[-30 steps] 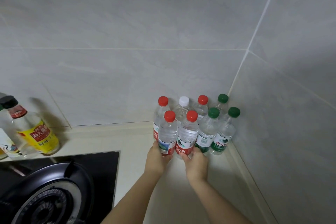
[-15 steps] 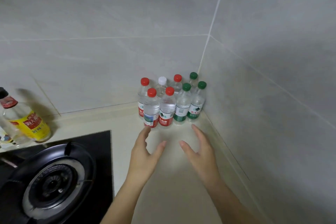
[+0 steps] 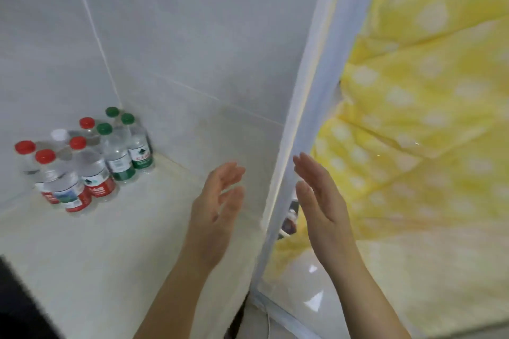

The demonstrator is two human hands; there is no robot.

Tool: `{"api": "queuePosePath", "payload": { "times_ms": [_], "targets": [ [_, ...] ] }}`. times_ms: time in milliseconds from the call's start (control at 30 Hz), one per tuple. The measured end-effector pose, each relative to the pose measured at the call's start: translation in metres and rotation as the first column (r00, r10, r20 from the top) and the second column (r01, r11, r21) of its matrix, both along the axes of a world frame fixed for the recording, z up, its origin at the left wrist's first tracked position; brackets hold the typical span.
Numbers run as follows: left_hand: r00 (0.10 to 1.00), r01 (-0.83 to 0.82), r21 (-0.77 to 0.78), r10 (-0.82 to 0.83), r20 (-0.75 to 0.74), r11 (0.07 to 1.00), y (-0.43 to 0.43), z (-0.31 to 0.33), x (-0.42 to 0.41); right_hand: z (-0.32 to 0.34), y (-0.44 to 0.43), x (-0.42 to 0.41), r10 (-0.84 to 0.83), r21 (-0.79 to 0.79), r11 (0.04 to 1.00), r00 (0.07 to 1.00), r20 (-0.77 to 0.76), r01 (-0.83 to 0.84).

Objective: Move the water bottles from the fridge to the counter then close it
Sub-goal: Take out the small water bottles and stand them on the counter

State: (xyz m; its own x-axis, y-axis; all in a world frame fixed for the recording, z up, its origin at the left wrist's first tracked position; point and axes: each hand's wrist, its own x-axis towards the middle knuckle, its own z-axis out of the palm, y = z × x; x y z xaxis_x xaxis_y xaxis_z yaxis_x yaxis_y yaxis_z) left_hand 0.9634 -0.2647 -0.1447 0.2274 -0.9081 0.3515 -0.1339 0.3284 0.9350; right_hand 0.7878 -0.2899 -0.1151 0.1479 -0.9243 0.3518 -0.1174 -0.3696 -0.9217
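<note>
Several small water bottles [image 3: 91, 159] with red, white and green caps stand clustered in the tiled corner on the cream counter [image 3: 115, 250], at the left. My left hand [image 3: 217, 206] hovers above the counter's right end, fingers relaxed, holding nothing, well clear of the bottles. My right hand [image 3: 322, 198] is raised past the wall's edge with straight fingers, empty, in front of a yellow cloth. No fridge is in sight.
A white wall edge [image 3: 297, 146] runs down the middle of the view. A yellow cloth with pale dots [image 3: 427, 118] fills the right side. The black stove's corner [image 3: 16, 308] shows at the lower left. Shiny floor [image 3: 311, 303] lies below my right forearm.
The view has swung right, so the bottles now sit far left and the stove is nearly out of sight. Both hands have drawn away from the bottles, still empty.
</note>
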Motion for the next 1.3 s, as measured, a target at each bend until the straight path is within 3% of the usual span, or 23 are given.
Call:
{"api": "queuePosePath", "payload": {
  "times_ms": [333,500,700,867,967,1100,1167,1300],
  "targets": [
    [0.872,0.485,-0.128,-0.490,-0.009,0.865,0.058,0.037,-0.255,0.020,0.148,-0.231,-0.446,-0.042,0.893,0.893,0.065,0.449],
    [0.737,0.667,-0.127,-0.675,-0.036,0.734,0.121,0.043,-0.377,0.025,0.236,-0.332,-0.635,-0.055,0.768,0.769,0.073,0.639],
    [0.536,0.832,-0.129,-0.842,-0.067,0.540,0.177,0.055,-0.505,0.039,0.319,-0.432,-0.827,-0.078,0.551,0.556,0.084,0.831],
    [0.363,0.922,-0.174,-0.928,0.080,0.345,0.215,0.061,-0.616,0.041,0.385,-0.513,-0.974,-0.153,0.227,0.222,-0.051,0.962],
    [0.359,0.929,-0.213,-0.883,0.304,0.304,0.233,0.065,-0.688,0.043,0.426,-0.564,-0.963,-0.330,-0.035,-0.120,-0.241,0.943],
    [0.426,0.897,-0.385,-0.660,0.619,0.218,0.257,0.078,-0.786,0.052,0.469,-0.631,-0.689,-0.575,-0.284,-0.580,-0.434,0.767],
    [0.442,0.892,-0.405,-0.561,0.699,0.198,0.268,0.085,-0.828,0.059,0.483,-0.658,-0.522,-0.625,-0.360,-0.705,-0.481,0.693],
    [0.384,0.916,-0.392,-0.473,0.793,0.086,0.290,0.088,-0.899,0.065,0.506,-0.706,-0.327,-0.662,-0.437,-0.793,-0.514,0.609]
  ]
}}
